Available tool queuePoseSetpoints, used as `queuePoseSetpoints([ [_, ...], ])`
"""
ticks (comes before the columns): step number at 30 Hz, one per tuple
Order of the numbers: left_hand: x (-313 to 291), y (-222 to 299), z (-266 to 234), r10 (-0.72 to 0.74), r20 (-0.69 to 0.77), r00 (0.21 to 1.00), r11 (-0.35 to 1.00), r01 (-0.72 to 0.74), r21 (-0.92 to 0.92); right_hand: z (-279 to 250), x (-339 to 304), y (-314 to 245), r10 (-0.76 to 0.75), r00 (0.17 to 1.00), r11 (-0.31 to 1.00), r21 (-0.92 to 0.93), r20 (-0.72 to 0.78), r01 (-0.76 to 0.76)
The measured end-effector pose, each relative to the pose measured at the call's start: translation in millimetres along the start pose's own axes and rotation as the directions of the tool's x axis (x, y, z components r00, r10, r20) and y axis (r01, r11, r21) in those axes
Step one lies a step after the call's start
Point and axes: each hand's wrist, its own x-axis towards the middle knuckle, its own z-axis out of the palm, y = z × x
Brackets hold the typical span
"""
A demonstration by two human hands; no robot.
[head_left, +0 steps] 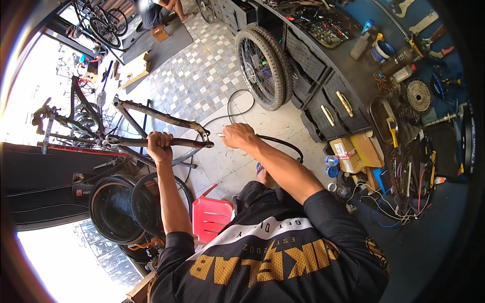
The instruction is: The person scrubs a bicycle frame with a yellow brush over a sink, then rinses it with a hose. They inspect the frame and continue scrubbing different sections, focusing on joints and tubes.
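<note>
My left hand is wrapped round one lower tube of a dark bicycle frame, near its rear end. The frame's two rear arms reach toward me, and it looks scuffed and worn. My right hand is closed on an air nozzle, whose small silver tip shows past the fingers. That tip points left at the end of the frame's rear arms, a short gap away. A black hose runs out behind the right hand and curves down. Most of the nozzle is hidden in my fist.
Two bicycle wheels lean against dark drawers ahead. A red plastic stool stands close below my left arm, with tires beside it. At right is a tool-covered workbench. A person sits far off.
</note>
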Motion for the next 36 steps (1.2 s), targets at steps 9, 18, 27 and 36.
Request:
queuePoseSetpoints([
  [9, 26, -27, 48, 0.011, -0.310, 0.951, 0.998, -0.030, -0.054, -8, -53, 29, 0.006, 1.000, 0.995, 0.098, -0.011, -0.005],
  [18, 28, -75, 90, 0.086, -0.302, 0.949, 0.996, -0.074, 0.052, -1, -71, 59, 0.119, 0.993, 0.990, 0.079, -0.025, -0.117],
  [27, 6, -76, 196, -0.014, -0.026, 1.000, 1.000, 0.013, -0.006, 33, -188, 193, 0.311, 0.897, 0.909, 0.375, -0.313, -0.184],
  [36, -79, -84, 432, 0.381, 0.559, 0.737, 0.918, -0.228, -0.324, 55, -430, 343, 0.800, 0.357, 0.577, 0.779, -0.481, -0.244],
])
